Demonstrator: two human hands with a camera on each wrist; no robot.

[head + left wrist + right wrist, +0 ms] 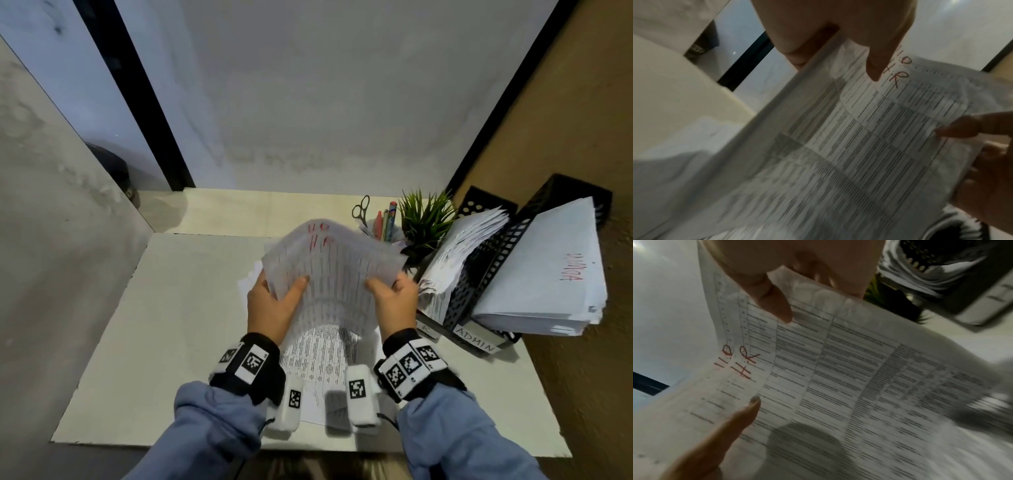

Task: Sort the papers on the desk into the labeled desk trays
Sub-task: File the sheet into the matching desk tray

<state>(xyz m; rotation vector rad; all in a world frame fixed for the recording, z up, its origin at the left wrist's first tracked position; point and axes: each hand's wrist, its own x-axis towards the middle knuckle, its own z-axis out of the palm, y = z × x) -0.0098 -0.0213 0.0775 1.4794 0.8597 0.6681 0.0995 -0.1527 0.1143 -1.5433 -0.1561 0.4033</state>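
Both hands hold up a bundle of printed table sheets (pixel 332 267) above the desk, curved, with red "H.R" written near the top (pixel 745 363). My left hand (pixel 274 305) pinches the bundle's left edge, thumb on the front (pixel 877 65). My right hand (pixel 394 301) pinches the right edge, thumb on the printed face (pixel 774 305). More printed papers (pixel 318 359) lie flat on the desk under the hands. Two black mesh trays stand at the right: one labeled ADMIN (pixel 476 339) holding a thick white stack (pixel 544 281), and a nearer one (pixel 459 308) stuffed with sheets.
A small green plant (pixel 424 219) and a cup with pens and scissors (pixel 380 222) stand behind the held bundle. The white desk (pixel 154 325) is walled in at the back and left; a brown wall closes the right.
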